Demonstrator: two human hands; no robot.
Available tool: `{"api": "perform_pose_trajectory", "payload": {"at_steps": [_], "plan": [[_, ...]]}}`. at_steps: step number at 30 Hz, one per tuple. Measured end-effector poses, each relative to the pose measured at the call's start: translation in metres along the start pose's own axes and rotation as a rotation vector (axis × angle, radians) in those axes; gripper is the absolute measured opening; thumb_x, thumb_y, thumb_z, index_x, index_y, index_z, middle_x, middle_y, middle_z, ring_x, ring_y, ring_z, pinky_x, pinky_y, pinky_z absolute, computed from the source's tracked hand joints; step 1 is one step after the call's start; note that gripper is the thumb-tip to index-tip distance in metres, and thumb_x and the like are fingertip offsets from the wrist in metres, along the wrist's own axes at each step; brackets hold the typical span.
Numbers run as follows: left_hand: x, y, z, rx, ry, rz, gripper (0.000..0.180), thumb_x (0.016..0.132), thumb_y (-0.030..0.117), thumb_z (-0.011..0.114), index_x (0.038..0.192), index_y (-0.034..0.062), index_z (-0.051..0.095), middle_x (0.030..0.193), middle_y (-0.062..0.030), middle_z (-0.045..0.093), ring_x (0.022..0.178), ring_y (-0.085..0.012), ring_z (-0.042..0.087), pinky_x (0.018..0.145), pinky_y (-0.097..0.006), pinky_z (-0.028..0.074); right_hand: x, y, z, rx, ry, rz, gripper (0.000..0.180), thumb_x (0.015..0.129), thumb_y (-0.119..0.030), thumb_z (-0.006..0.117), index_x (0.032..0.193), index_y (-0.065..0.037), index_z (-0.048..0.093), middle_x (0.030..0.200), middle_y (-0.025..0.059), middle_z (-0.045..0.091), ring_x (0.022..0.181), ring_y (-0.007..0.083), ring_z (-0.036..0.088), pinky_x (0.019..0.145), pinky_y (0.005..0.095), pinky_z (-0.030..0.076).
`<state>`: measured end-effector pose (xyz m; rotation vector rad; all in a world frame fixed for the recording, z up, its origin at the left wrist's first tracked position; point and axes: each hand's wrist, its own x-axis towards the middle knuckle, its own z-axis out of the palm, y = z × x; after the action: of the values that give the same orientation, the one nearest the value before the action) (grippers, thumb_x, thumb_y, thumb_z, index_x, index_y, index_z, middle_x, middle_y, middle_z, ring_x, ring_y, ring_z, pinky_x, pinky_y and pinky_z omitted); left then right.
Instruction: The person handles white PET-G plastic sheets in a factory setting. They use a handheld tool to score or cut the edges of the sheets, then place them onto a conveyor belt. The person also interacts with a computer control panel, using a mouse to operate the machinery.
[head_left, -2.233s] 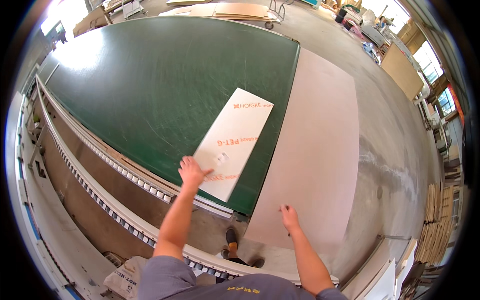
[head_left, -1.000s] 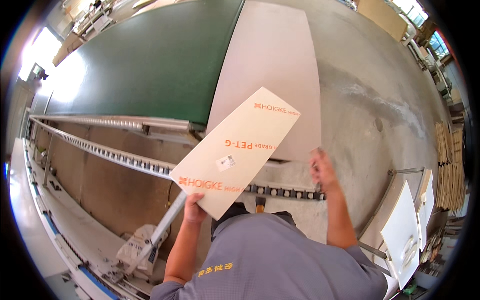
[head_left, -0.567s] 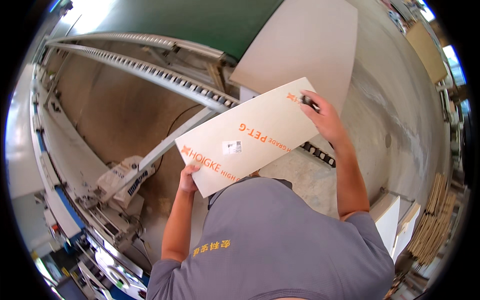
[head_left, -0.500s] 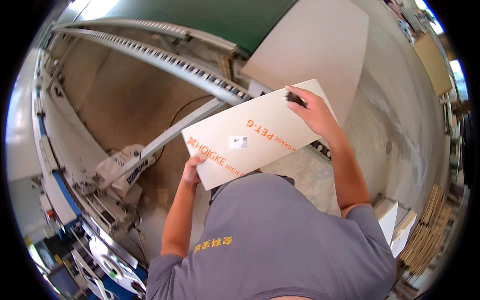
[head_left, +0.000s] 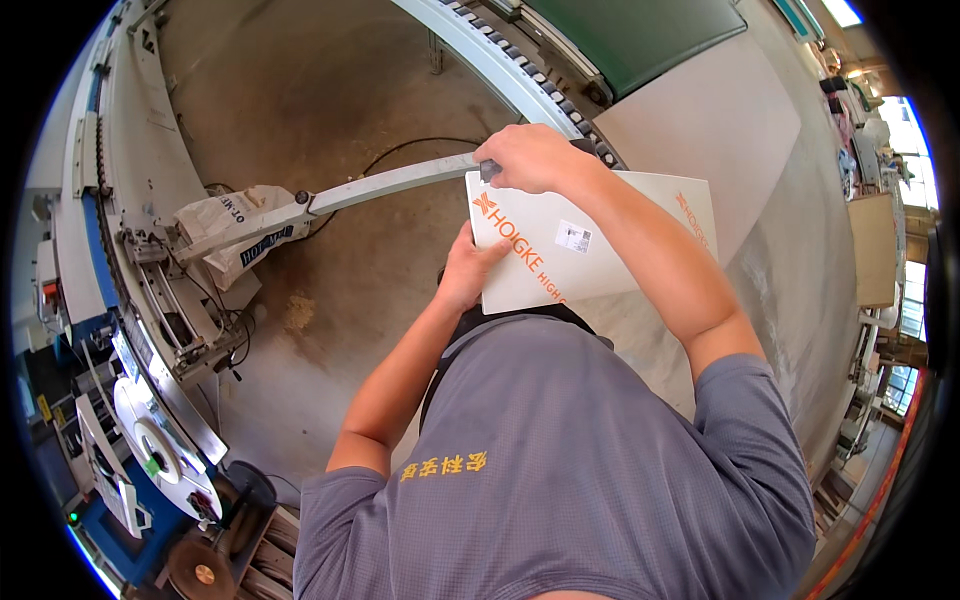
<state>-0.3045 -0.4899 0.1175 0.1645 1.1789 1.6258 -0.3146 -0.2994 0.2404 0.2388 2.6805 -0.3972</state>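
A white rectangular panel (head_left: 620,245) with orange print and a small white label lies in front of my waist. My left hand (head_left: 474,268) is closed around its left edge, thumb on the printed face. My right hand (head_left: 530,160) reaches across to the panel's far left corner, its fingers closed on a small dark block (head_left: 489,171). That block is at the panel's edge; whether it touches the edge cannot be made out. My right forearm covers part of the panel's far side.
A roller conveyor rail (head_left: 535,75) runs beyond the panel, with a grey metal bar (head_left: 390,185) to its left. A white sack (head_left: 245,225) leans by the machinery at left. A large pale sheet (head_left: 710,130) and a green belt (head_left: 640,40) are at the far right.
My right hand has moved with the dark block from the panel's right end to its far left corner. The panel has turned and sits further right in view; my left hand still grips its edge.
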Motion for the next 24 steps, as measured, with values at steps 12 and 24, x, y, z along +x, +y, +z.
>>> {"api": "perform_pose_trajectory", "payload": {"at_steps": [12, 24], "plan": [[0.007, 0.007, -0.006, 0.076, 0.026, -0.013, 0.044, 0.088, 0.004, 0.067, 0.127, -0.0016, 0.046, 0.113, -0.0119, 0.063, 0.099, -0.0185, 0.063, 0.086, -0.035, 0.055, 0.029, -0.018, -0.012, -0.126, -0.113, -0.07, 0.04, 0.079, -0.017, 0.074, 0.118, -0.012, 0.069, 0.108, 0.0094, 0.07, 0.101, 0.0284, 0.066, 0.086, 0.0404, 0.053], [0.005, 0.019, -0.001, 0.052, 0.041, 0.002, 0.042, 0.088, 0.004, 0.068, 0.125, -0.0018, 0.048, 0.112, -0.0113, 0.064, 0.098, -0.0176, 0.064, 0.086, -0.034, 0.054, 0.036, 0.003, -0.005, -0.209, -0.115, -0.113, 0.02, 0.075, -0.011, 0.07, 0.094, -0.007, 0.072, 0.094, 0.0118, 0.071, 0.092, 0.0307, 0.068, 0.076, 0.0417, 0.055]]}}
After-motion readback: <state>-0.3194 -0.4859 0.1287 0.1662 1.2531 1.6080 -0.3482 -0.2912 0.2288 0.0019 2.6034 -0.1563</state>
